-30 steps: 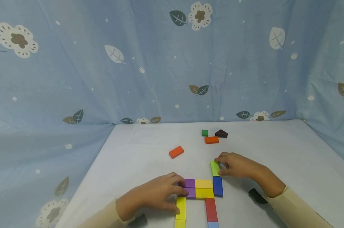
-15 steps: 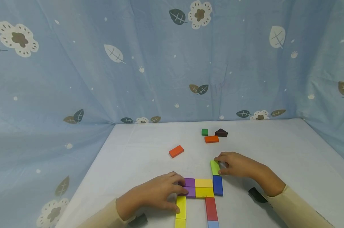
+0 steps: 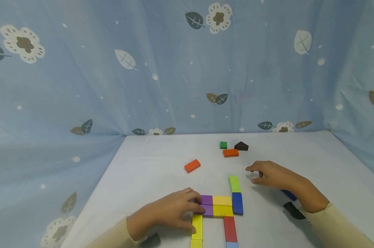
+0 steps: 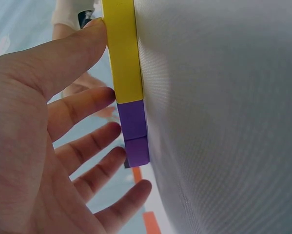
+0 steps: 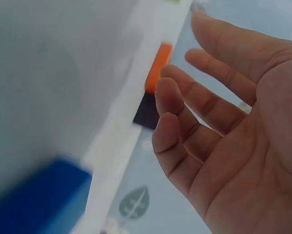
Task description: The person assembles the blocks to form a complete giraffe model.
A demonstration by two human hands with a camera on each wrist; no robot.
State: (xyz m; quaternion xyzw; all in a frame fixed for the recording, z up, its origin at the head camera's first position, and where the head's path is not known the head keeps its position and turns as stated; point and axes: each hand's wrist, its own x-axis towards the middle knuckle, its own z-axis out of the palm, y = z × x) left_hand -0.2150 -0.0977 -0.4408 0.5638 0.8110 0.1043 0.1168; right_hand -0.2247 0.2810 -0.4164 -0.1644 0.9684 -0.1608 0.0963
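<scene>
My left hand [image 3: 169, 210] rests along the left side of a flat block layout, its fingertips touching the purple blocks [image 3: 207, 199] and its thumb at a yellow block [image 3: 197, 225]. In the left wrist view its fingers lie spread along the edge of the layout. Two yellow blocks [image 3: 222, 210] continue the row rightward from the purple ones. At that row's right end is a dark blue block [image 3: 237, 204], with a lime green block [image 3: 235, 184] beyond it. My right hand [image 3: 275, 175] hovers right of the lime block, fingers loosely bent, holding nothing.
Below the row lie a red block [image 3: 230, 229] and a light blue one [image 3: 232, 245]. Another blue block [image 3: 289, 195] sits partly hidden under my right wrist. Farther back are two orange blocks [image 3: 192, 166], a green block [image 3: 223, 145] and a dark triangular block [image 3: 241, 146].
My right hand has let go of the lime green block and moved right, away from it; the block stays above the dark blue one. My left hand has kept its place.
</scene>
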